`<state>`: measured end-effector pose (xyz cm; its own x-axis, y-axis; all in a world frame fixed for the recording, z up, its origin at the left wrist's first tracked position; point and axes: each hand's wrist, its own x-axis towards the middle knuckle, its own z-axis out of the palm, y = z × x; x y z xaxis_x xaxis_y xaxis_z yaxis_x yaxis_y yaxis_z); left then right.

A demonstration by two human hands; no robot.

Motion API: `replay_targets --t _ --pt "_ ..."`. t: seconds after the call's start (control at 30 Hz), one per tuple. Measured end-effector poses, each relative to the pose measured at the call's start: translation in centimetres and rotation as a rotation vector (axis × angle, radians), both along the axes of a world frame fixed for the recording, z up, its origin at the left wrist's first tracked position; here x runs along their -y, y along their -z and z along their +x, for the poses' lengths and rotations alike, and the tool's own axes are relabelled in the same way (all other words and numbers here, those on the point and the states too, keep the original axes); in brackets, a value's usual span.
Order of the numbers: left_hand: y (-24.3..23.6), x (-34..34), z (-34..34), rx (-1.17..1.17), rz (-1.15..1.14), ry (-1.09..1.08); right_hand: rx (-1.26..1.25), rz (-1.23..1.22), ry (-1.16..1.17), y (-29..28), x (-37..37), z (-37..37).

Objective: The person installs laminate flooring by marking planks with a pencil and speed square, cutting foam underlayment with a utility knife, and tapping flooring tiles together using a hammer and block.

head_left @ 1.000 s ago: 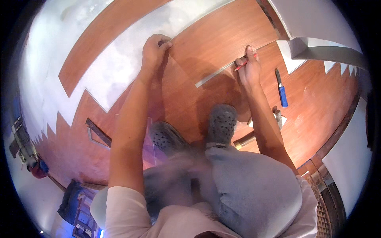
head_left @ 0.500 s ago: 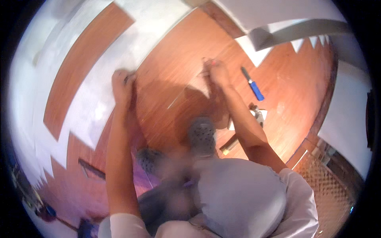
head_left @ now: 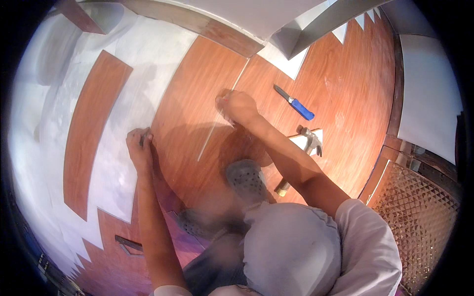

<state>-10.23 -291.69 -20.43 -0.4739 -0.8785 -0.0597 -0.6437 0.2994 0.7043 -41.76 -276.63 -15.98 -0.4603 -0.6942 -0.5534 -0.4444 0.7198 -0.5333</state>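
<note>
A wide reddish-brown floor plank [head_left: 182, 108] lies between my hands, with a narrow pale gap along its right side. My left hand [head_left: 139, 148] is closed at the plank's left edge, its fingers curled over the border with the white underlay. A small dark spot shows between those fingers; I cannot make out what it is. At the gap on the right side, my right hand [head_left: 238, 107] is closed with its fingertips bent down. Whatever it may hold is hidden. A blue-handled utility knife [head_left: 298, 107] and a claw hammer [head_left: 310, 142] lie to the right of it.
White underlay [head_left: 118, 143] covers the floor at left, with a loose plank [head_left: 94, 133] on it. A dark angled metal tool [head_left: 129, 244] lies near my left forearm. Laid planks [head_left: 345, 93] stretch right. My shoe [head_left: 244, 180] rests on the boards.
The view has shifted, bringing more of the far wall edge and the hammer into sight. My right hand has come left and nearer, to the gap; more of the pale gap shows.
</note>
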Motion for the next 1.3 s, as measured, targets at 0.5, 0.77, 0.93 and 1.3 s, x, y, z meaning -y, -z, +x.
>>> replay_targets --t 0.5,0.77,0.93,1.3 --pt "0.3 -2.7 1.7 0.183 -0.181 -0.228 -0.431 -0.261 -0.229 0.5 6.0 -3.2" --pt "-2.2 -4.8 -0.5 0.354 -0.16 -0.349 -0.688 -0.246 -0.803 -4.1 14.0 -2.6" --pt "-2.1 -3.5 0.5 0.371 -0.074 -0.279 -0.598 -0.18 -0.883 -5.5 16.7 -2.5" --pt "-2.3 -2.0 1.0 0.419 0.075 -0.231 -0.344 -0.025 -0.607 -8.0 18.6 -0.7"
